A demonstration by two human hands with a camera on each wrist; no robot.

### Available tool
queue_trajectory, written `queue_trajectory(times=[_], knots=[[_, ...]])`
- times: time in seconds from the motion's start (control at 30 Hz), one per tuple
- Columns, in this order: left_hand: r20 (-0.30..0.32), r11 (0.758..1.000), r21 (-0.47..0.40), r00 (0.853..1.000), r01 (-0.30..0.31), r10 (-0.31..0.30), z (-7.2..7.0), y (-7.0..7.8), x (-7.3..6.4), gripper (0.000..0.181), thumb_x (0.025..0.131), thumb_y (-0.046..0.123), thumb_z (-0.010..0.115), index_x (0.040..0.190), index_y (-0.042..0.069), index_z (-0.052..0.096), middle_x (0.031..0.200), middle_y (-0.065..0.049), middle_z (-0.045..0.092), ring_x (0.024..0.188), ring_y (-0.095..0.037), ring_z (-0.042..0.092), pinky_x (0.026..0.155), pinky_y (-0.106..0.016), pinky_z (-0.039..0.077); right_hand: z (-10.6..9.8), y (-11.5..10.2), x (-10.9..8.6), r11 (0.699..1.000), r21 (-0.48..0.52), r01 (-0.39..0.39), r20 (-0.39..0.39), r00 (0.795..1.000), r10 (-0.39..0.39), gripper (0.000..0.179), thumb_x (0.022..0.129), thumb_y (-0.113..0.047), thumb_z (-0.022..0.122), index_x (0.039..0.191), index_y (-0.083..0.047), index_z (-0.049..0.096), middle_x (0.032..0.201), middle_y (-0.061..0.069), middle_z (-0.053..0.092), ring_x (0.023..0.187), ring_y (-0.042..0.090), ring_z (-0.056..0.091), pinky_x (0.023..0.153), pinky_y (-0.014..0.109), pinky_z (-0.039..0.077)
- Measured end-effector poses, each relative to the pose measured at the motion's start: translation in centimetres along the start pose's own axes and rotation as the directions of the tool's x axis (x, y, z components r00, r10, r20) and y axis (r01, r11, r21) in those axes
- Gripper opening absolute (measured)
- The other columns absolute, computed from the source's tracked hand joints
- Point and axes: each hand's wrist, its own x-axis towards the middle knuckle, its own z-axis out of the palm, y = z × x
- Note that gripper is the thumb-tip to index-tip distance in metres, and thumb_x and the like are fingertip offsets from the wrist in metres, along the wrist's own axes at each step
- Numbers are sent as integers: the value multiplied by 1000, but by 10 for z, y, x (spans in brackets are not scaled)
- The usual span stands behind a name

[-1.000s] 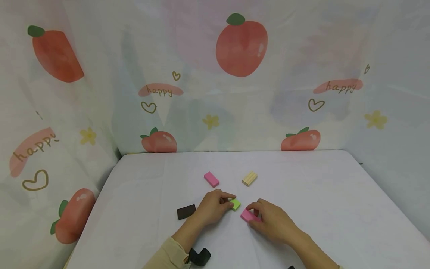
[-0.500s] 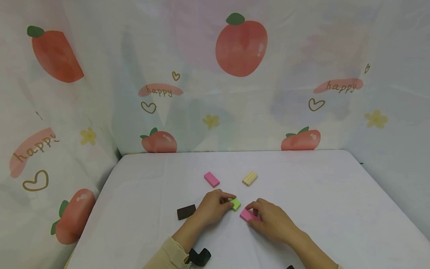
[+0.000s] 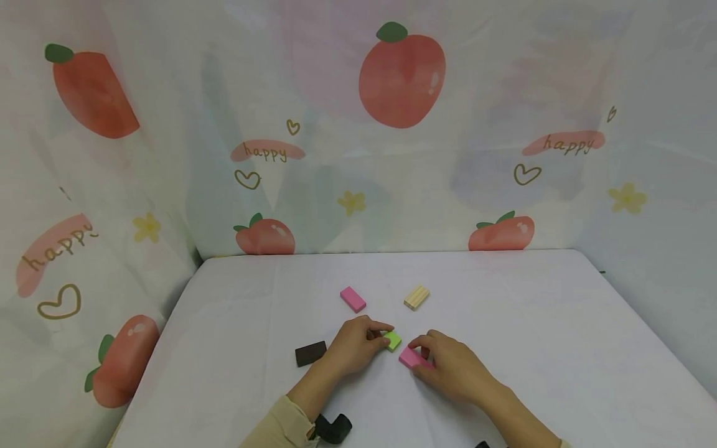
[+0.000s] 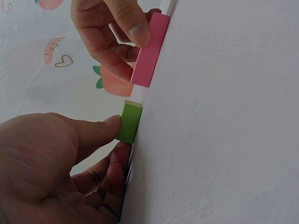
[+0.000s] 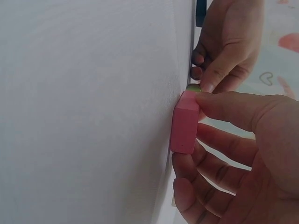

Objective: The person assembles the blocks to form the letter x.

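Observation:
Near the middle of the white table, my left hand [image 3: 353,345] pinches a small lime-green block [image 3: 394,340] between thumb and fingers. To its right, my right hand [image 3: 458,368] grips a longer pink block [image 3: 411,357] by its sides. A short gap separates the two blocks in the head view. The left wrist view shows the green block [image 4: 130,122] and the pink block [image 4: 150,51] low at the table surface, end toward end. In the right wrist view the pink block [image 5: 185,128] hides most of the green one.
Beyond my hands lie another pink block [image 3: 353,299] and a pale wooden block with grooves [image 3: 416,297]. A dark brown block [image 3: 310,353] sits beside my left wrist, partly covered by it. A black device [image 3: 334,429] is at my left sleeve. Printed cloth [image 3: 403,186] borders the table.
My right hand has slid very slightly left with the pink block, narrowing the gap to the green block. My left hand has stayed still.

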Motion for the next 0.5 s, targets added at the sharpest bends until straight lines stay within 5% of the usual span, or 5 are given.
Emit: queue_trajectory(times=[0.5], knots=[[-2, 1000, -5, 1000, 2, -2, 0, 0, 0, 26, 96, 24, 75, 122, 27, 79, 86, 10, 60, 80, -6, 53, 70, -24, 44, 0, -3, 2, 1000, 14, -10, -1, 1000, 10, 31, 86, -21, 83, 115, -16, 73, 85, -12, 55, 69, 3, 47, 62, 22, 40]])
